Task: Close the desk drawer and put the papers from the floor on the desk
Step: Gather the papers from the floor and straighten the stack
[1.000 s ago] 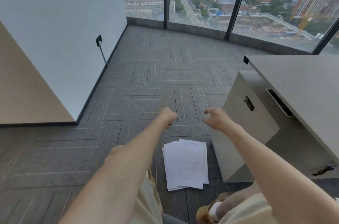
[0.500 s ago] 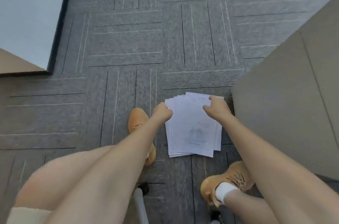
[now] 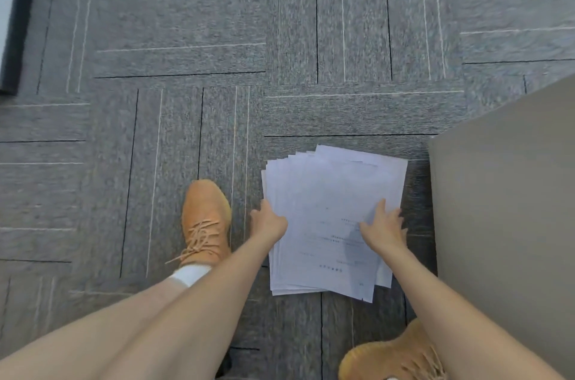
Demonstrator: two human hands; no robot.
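Grey striped carpet tiles cover the floor, where a fanned stack of white printed papers lies between both hands, its long axis running away from the person. The left hand curls at its left edge; whether that grip has closed I cannot tell. The right hand rests spread flat on top. A grey cabinet side stands just right; a tan laced shoe sits left.
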